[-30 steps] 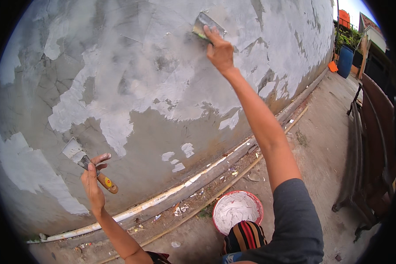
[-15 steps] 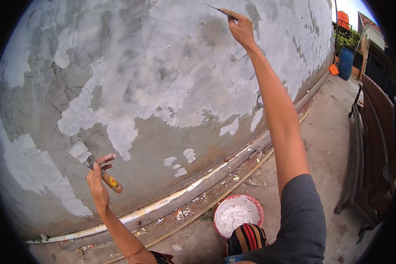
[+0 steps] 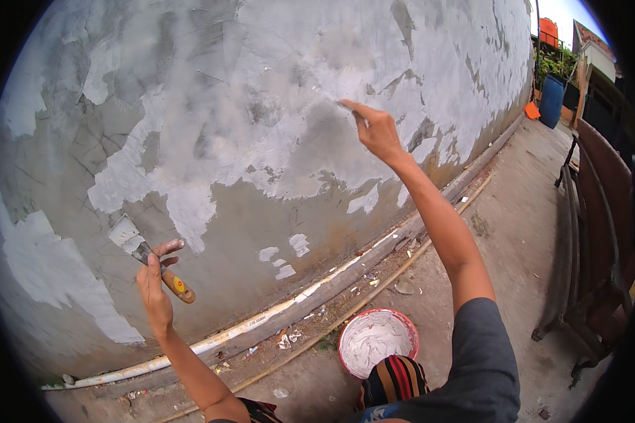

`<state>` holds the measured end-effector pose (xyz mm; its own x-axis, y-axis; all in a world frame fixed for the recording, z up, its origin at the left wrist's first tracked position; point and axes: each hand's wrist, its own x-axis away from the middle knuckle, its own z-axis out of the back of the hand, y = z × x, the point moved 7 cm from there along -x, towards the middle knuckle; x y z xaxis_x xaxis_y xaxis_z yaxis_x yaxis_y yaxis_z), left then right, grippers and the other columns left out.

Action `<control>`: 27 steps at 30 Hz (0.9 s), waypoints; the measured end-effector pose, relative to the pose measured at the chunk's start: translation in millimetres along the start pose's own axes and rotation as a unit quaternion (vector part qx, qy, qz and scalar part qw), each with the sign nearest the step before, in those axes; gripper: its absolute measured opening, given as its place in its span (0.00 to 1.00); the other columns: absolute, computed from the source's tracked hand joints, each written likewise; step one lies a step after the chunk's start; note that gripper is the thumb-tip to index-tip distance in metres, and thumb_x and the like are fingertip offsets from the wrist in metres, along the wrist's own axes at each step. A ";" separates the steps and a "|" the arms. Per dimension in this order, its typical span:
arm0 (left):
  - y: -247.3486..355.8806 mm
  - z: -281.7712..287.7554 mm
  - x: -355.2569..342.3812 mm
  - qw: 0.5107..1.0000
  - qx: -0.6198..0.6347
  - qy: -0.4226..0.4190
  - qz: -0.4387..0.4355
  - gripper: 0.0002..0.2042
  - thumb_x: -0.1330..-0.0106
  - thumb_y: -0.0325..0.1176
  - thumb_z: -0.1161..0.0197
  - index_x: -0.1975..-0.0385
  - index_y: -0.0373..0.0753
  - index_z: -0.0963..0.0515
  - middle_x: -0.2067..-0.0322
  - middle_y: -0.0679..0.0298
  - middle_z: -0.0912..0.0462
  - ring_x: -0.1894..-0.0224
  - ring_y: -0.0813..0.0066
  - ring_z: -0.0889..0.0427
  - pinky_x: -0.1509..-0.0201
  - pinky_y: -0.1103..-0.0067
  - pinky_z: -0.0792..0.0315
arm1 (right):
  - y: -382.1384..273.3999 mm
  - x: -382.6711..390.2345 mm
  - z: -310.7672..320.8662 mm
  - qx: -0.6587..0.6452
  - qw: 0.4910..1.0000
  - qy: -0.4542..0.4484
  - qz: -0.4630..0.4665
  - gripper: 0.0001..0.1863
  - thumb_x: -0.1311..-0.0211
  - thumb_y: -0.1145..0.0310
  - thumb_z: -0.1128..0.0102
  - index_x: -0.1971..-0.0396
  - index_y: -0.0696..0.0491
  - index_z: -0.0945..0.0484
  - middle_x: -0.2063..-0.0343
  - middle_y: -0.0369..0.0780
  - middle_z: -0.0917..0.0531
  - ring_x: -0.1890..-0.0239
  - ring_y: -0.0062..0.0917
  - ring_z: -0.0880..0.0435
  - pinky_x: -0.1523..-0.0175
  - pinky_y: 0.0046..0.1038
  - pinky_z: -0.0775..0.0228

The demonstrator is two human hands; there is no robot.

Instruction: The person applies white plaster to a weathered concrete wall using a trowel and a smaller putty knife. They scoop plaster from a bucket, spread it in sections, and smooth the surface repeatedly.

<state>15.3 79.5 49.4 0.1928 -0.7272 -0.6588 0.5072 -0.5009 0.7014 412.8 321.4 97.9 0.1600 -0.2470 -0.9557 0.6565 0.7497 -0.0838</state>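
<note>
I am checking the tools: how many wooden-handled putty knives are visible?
1: the putty knife is in the left hand. The right hand holds a tool mostly hidden, so another is possible.

Outdoors in daylight, a brown bench [image 3: 603, 211] and blue barrel [image 3: 551, 101] stand on dusty ground [image 3: 501, 225].

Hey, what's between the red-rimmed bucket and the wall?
In the head view, from bucket to wall: a tan pole, scattered scraps, a grey ledge and a white pipe.
</note>
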 end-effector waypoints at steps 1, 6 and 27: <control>-3.3 -0.7 -0.5 1.000 0.004 0.000 0.001 0.26 0.25 0.48 0.62 0.56 0.31 0.21 0.58 0.53 0.18 0.52 0.64 0.21 0.48 0.71 0.30 | 6.0 -15.2 25.0 0.016 0.996 0.075 -0.047 0.22 0.44 0.79 0.47 0.48 0.48 0.23 0.69 0.51 0.18 0.68 0.45 0.18 0.64 0.37 0.26; -7.4 6.9 -0.2 1.000 0.011 0.015 -0.006 0.27 0.25 0.48 0.62 0.56 0.31 0.21 0.58 0.53 0.18 0.52 0.64 0.21 0.48 0.71 0.30 | 84.7 -67.7 54.0 0.095 0.958 0.166 -0.214 0.18 0.48 0.73 0.46 0.55 0.54 0.20 0.77 0.53 0.20 0.71 0.47 0.19 0.62 0.41 0.29; 5.5 19.2 5.0 0.999 -0.010 0.032 -0.015 0.27 0.25 0.48 0.63 0.57 0.31 0.20 0.59 0.53 0.17 0.53 0.64 0.21 0.49 0.71 0.30 | 106.0 -32.5 54.7 0.073 0.920 0.208 -0.324 0.12 0.46 0.71 0.46 0.63 0.57 0.20 0.75 0.51 0.18 0.67 0.48 0.18 0.60 0.42 0.30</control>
<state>2.9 64.1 55.2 0.2299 -0.6804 -0.6959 0.5301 -0.5121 0.6758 517.4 375.3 135.6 -0.5753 -0.3340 -0.7466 0.6115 0.4306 -0.6638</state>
